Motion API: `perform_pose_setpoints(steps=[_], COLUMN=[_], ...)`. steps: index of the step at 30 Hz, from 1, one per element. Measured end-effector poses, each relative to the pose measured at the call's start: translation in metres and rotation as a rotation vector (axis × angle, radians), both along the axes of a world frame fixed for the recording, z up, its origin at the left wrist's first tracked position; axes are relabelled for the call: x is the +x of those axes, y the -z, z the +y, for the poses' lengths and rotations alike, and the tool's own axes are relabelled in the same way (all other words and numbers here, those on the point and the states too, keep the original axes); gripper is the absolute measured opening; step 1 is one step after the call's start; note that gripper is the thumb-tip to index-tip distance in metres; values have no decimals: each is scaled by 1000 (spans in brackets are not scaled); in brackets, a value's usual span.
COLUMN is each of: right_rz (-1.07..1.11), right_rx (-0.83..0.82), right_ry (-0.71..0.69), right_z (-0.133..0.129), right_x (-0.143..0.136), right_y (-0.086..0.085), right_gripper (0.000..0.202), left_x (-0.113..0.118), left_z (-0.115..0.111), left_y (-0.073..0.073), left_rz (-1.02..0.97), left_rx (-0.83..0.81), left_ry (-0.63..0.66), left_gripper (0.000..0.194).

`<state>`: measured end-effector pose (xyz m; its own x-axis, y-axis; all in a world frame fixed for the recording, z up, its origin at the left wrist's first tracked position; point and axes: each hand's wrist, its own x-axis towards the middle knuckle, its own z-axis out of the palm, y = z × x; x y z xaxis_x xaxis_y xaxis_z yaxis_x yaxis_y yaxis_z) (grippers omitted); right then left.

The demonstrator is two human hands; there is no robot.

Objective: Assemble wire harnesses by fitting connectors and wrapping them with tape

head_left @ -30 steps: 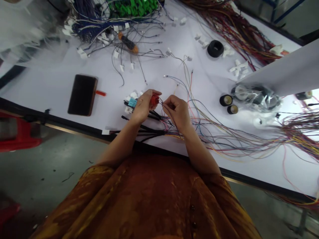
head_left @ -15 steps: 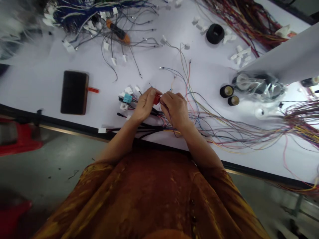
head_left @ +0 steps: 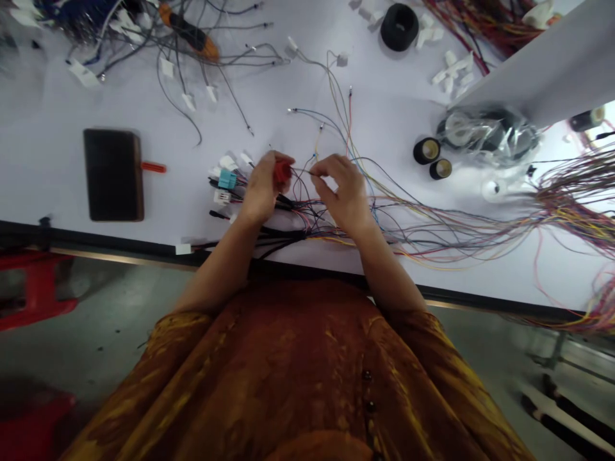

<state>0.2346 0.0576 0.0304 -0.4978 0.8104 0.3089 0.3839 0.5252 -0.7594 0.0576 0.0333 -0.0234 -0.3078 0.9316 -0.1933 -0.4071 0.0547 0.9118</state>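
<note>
My left hand [head_left: 262, 189] is closed round a red connector [head_left: 282, 171], its fingers covering part of it. A thin wire [head_left: 302, 170] runs from the connector to my right hand [head_left: 343, 192], which pinches it between thumb and forefinger. Below both hands lies a bundle of coloured wires [head_left: 423, 224] stretching to the right. Beside my left wrist rest a light blue connector [head_left: 227, 179] and a white connector [head_left: 221, 196]. Loose wire ends with metal terminals lie beyond my hands.
A dark phone-like device [head_left: 114, 176] lies at left with a small orange piece [head_left: 154, 167] beside it. An orange-and-black tool [head_left: 189, 32] sits among grey wires. Tape rolls [head_left: 400, 27], a plastic bag [head_left: 490, 137] and a white panel [head_left: 538, 57] stand at right. A red stool [head_left: 41, 288] is by the table edge.
My hands have moved apart. The right one has drawn back from the red connector, and a stretch of wire now shows between them. The whole view has shifted.
</note>
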Motion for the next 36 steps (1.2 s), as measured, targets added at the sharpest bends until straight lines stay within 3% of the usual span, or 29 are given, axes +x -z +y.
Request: perform_pose_setpoints(steps=[3,6,8,10,13,16,19,24,27,31,34,36], right_rz=[122,-11,-184,-340,-506,-590,-415,1,24,321,512,578], right_rx=[-116,-349,-357,-303,-286,-291,-341,-599,-537,-456,-481,-513], right_ry=[26,-244,-195,-19,166,282,257,152,112,175,203,183], right_z=[-25,-57,-71,-76,-69,-57,-49,-53,-59,-59,-53,-50], right_x=[38,76,88,88,67,41,29,49,66,90,99,92], right_y=[-28,-37,-25,-5,20,31,34,34,32,31,19,1], right_gripper=[17,18,19,21,25,20,8,10,28,66,61,55], left_x=[-8,-14,-16,-17,-16,-15,-12,-9,-10,-12,-14,-15], left_z=[8,12,13,13,12,12,11,12,15,17,18,18], left_y=[-3,-5,-3,0,2,-2,-8,-9,-3,6,11,13], left_rz=[-241,-402,-453,-464,-457,-462,-465,-443,-416,-357,-312,-275], left_rx=[-95,-128,-141,-174,-214,-201,-228,-249,-235,-229,-192,-163], left_ry=[-54,-56,-68,-82,-80,-82,-106,-156,-183,-187,-149,-114], left_gripper=[53,57,57,54,54,57,51,47,48,43,42,40])
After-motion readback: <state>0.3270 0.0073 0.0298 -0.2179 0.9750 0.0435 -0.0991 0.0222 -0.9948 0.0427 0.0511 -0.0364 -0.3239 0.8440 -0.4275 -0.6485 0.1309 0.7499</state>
